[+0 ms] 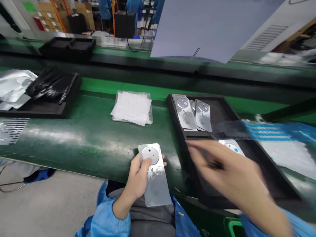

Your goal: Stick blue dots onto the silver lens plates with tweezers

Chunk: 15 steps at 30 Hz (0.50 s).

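Left hand (138, 176): at lower centre of the frame, grasping a silver panel (158, 186), thumb across its face, fingertips peeping past its right edge.
Silver panel: at lower centre, slightly tilted, gripped above the lap, with a round disc (154, 154) near the top and dark lettering beneath.
Right hand (229, 176): at lower right, blurred, fingers pointing left, over a black tray (219, 110); cannot tell whether gripping or free.
Black tray: at right of the frame, divided; overlapping silver panels (185, 117) in the upper compartment, one dotted panel (233, 145) in the lower, partly behind the right hand.
Blue-striped film (269, 131): at far right, across the tray's right edge, above a white sheet (288, 156).
White papers (132, 107): at centre, stacked on clear plastic.
Left-side tray (46, 113): at left, bearing a black bag (53, 84) and silvery pieces (17, 85).
Green worktop (96, 128): across the middle, glossy with reflections.
Cardboard boxes (51, 16): at upper left, in the background.
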{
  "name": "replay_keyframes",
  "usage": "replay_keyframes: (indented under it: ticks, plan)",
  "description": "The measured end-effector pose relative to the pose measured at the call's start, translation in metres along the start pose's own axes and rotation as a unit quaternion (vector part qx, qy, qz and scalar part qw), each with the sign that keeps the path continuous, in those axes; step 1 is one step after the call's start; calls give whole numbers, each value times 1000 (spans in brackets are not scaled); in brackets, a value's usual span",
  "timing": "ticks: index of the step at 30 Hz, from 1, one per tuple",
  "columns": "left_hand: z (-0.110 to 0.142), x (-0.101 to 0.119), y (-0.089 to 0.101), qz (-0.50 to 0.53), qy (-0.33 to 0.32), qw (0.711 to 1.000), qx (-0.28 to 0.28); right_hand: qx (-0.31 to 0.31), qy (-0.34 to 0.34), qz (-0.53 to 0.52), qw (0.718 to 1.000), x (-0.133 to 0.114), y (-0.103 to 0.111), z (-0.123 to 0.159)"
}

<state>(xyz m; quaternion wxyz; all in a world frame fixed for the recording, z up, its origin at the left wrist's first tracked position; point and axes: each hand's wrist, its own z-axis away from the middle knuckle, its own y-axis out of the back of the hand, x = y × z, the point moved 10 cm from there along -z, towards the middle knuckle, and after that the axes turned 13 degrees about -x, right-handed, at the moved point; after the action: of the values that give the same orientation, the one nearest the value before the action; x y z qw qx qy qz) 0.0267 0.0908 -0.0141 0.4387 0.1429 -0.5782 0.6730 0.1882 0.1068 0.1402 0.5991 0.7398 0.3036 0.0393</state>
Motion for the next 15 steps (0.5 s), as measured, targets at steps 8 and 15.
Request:
replay_keyframes:
  ticks: [8,15]
  plan:
    - [27,36,63,-38,-101,990,93,-273,-32,136,952,-22,-124,-160]
    - [27,36,62,-21,-108,987,117,-288,-25,113,951,-15,-118,-157]
